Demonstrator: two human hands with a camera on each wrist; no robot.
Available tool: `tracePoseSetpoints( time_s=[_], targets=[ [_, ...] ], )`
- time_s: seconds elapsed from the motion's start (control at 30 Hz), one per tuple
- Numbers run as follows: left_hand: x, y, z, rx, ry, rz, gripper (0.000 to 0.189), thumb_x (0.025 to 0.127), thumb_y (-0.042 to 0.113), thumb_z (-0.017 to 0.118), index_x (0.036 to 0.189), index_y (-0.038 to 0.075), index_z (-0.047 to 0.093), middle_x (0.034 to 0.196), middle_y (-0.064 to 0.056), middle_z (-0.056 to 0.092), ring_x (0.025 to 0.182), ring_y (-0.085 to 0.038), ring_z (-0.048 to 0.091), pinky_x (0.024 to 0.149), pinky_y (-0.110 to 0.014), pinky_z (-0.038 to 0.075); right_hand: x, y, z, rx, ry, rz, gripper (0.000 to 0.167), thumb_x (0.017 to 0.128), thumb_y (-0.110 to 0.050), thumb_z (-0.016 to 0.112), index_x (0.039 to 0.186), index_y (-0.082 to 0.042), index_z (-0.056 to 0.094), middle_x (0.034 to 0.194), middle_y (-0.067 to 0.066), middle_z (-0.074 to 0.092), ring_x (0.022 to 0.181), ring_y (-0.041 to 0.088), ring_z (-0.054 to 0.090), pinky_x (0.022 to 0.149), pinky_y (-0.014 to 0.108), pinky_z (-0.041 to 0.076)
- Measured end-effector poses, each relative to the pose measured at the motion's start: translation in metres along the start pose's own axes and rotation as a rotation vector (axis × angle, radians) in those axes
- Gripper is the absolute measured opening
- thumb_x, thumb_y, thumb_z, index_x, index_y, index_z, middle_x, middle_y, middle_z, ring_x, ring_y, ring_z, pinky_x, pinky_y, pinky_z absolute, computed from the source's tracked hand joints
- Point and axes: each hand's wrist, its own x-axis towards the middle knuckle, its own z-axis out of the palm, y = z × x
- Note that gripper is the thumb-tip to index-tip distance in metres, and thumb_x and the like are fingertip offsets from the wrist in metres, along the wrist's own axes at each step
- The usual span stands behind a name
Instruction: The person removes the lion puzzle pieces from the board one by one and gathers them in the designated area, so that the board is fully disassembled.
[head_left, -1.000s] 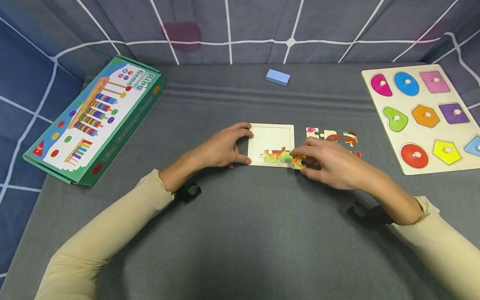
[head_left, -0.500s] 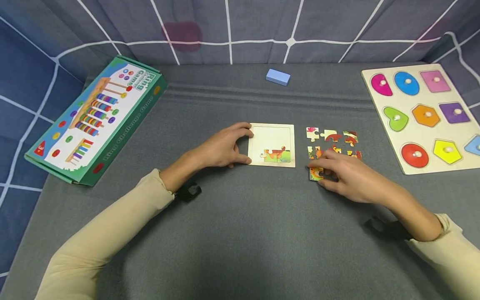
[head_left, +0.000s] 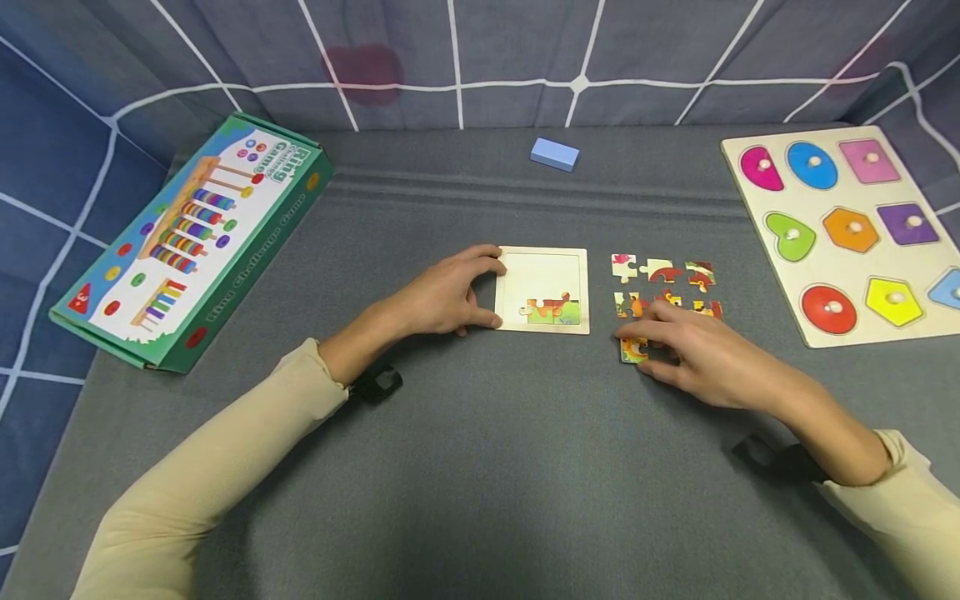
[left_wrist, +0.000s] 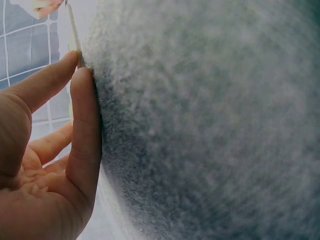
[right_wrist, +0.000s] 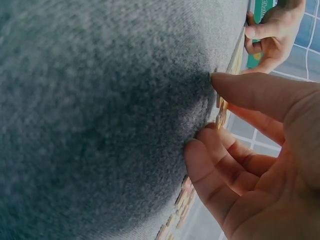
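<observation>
In the head view, my left hand [head_left: 453, 292] grips the left edge of a small wooden puzzle tray [head_left: 540, 275], thumb near its lower corner and fingers near its upper one. Joined jigsaw pieces [head_left: 555, 311] with an orange and green picture lie in the tray's lower right. To the right of the tray, my right hand [head_left: 697, 354] pinches a yellow and green jigsaw piece [head_left: 633, 351] low at the cloth; its right part is covered by the fingers. Several loose jigsaw pieces [head_left: 662, 271] lie in rows just beyond that hand, some partly hidden.
A green ring game box [head_left: 195, 242] lies at the left. A blue block [head_left: 555, 154] sits at the back. At the right lies a knobbed shape board [head_left: 847, 242] with coloured shapes. Grey cloth [head_left: 465, 475] covers the surface, and a checked curtain [head_left: 517, 50] hangs behind.
My right hand has moved right and nearer with the jigsaw piece, from the tray's lower right corner to beside the loose pieces, then stayed nearly still. My left hand has not moved.
</observation>
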Motion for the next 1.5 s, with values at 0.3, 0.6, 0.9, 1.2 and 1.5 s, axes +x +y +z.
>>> tracePoseSetpoints(
  time_s=[0.3, 0.6, 0.9, 1.2, 1.5],
  targets=[
    [0.000, 0.000, 0.000, 0.003, -0.002, -0.004, 0.063, 0.086, 0.017, 0.079, 0.140, 0.003, 0.049, 0.158, -0.006, 0.025, 0.056, -0.014, 0.064, 0.054, -0.027, 0.054, 0.001, -0.001, 0.001, -0.006, 0.006, 0.010, 0.042, 0.082, -0.007, 0.080, 0.122, -0.014, 0.069, 0.095, -0.002, 0.051, 0.075, 0.011, 0.047, 0.064, 0.030, 0.041],
    [0.000, 0.000, 0.000, -0.002, -0.002, -0.009, 0.063, 0.086, 0.017, 0.079, 0.140, 0.003, 0.048, 0.158, -0.006, 0.025, 0.056, -0.014, 0.064, 0.054, -0.028, 0.054, 0.002, -0.001, 0.001, -0.014, 0.007, 0.021, 0.044, 0.081, -0.007, 0.080, 0.123, -0.013, 0.067, 0.098, -0.001, 0.053, 0.079, 0.013, 0.049, 0.067, 0.034, 0.044],
    [0.000, 0.000, 0.000, -0.004, -0.005, -0.003, 0.064, 0.086, 0.017, 0.079, 0.140, 0.003, 0.048, 0.158, -0.006, 0.025, 0.056, -0.013, 0.065, 0.055, -0.027, 0.054, 0.001, -0.002, 0.002, -0.025, 0.055, 0.012, 0.041, 0.081, -0.008, 0.079, 0.120, -0.012, 0.068, 0.098, -0.002, 0.054, 0.077, 0.012, 0.049, 0.065, 0.032, 0.043],
    [0.000, 0.000, 0.000, 0.005, -0.003, -0.004, 0.064, 0.086, 0.017, 0.080, 0.140, 0.003, 0.048, 0.158, -0.005, 0.025, 0.056, -0.013, 0.064, 0.056, -0.027, 0.054, 0.012, -0.014, 0.000, 0.016, 0.082, 0.024, 0.034, 0.085, -0.011, 0.077, 0.118, -0.012, 0.070, 0.100, -0.002, 0.056, 0.074, 0.010, 0.049, 0.061, 0.030, 0.043],
    [-0.001, 0.000, 0.000, 0.010, -0.005, -0.006, 0.063, 0.087, 0.018, 0.079, 0.140, 0.003, 0.048, 0.158, -0.005, 0.025, 0.055, -0.013, 0.064, 0.057, -0.027, 0.054, 0.036, -0.028, 0.007, 0.041, 0.092, -0.015, 0.031, 0.086, -0.012, 0.077, 0.115, -0.007, 0.070, 0.097, 0.000, 0.056, 0.066, 0.007, 0.047, 0.059, 0.028, 0.042]
  ],
)
